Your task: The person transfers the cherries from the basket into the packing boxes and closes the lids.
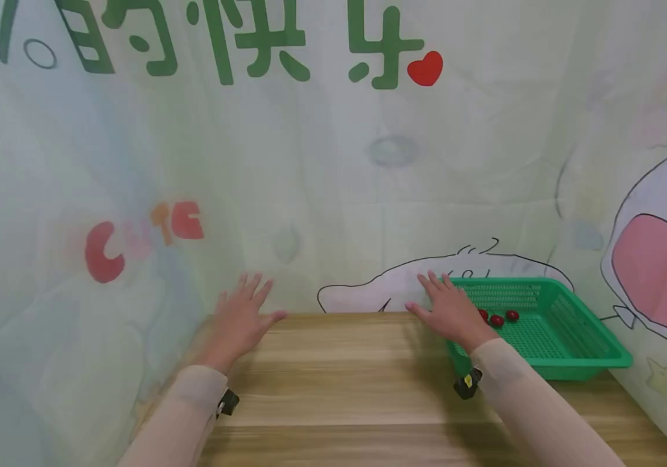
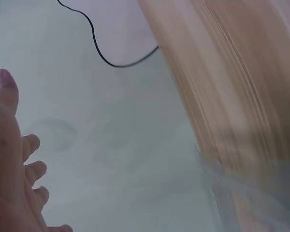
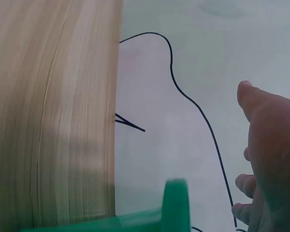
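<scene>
Pale sleeves point(image 1: 538, 408) nearest. Left hand point(image 1: 240, 324) at 8 o'clock, right hand point(image 1: 455, 314) at 4, fingers straight, spread. Green basket point(image 1: 587, 327) on desk point(image 1: 333, 389), 4 o'clock, beside right hand; small red fruits point(image 1: 497, 321) inside.

Holds sleeved L forearm point(image 1: 178, 412) & R forearm point(image 1: 534, 408) out fwd, both angled inward. Shows backs of L hand point(image 1: 241, 324) & R hand point(image 1: 451, 312), held well apart at approx. same ht. Has fingers point(image 1: 254, 288) of each spread & loosely extended fwd, w/ thumbs point(image 1: 274, 317) sticking out on inner side, pointing twd opp. hand.
</scene>
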The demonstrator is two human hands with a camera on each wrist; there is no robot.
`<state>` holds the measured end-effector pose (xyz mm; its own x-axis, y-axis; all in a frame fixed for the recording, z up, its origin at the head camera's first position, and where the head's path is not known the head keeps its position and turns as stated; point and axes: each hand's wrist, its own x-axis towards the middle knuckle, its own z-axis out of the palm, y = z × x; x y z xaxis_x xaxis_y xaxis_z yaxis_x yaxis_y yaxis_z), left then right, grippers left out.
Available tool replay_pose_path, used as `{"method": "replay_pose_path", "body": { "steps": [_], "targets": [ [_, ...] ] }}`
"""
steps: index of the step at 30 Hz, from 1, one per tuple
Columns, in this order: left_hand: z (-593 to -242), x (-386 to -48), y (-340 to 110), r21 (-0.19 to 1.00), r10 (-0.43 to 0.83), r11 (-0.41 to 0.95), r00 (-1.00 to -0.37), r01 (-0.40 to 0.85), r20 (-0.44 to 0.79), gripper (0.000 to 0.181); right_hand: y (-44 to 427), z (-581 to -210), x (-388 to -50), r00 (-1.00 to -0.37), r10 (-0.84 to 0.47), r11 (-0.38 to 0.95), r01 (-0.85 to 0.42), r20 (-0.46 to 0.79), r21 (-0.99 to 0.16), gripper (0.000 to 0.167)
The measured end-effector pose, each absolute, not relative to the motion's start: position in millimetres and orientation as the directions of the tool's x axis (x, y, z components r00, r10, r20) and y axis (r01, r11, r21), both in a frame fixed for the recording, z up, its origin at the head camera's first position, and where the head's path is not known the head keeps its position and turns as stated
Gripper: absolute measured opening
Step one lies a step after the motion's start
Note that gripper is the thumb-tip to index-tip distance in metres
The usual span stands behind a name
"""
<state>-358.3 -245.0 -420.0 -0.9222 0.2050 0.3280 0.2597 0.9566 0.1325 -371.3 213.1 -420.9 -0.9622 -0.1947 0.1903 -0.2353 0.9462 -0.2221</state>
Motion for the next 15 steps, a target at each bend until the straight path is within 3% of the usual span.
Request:
{"method": "replay_pose_path", "body": {
  "steps": [6, 15],
  "targets": [
    [-430.0, -350.2, -289.0, 0.085, 0.219, 0.963, -0.926, 0.256, 0.308, 0.086, 238.1, -425.3, -362.6, -0.962, -0.202, 0.929, -0.248, 0.185, -0.274, 0.088],
    [-433.3, -329.5, -357.4, 0.223, 0.171, 0.957, -0.981, 0.187, 0.090, 0.092, 273.3, -434.7, -344.3, -0.982, -0.168, 0.917, -0.186, 0.082, -0.353, 0.082]
  ]
}}
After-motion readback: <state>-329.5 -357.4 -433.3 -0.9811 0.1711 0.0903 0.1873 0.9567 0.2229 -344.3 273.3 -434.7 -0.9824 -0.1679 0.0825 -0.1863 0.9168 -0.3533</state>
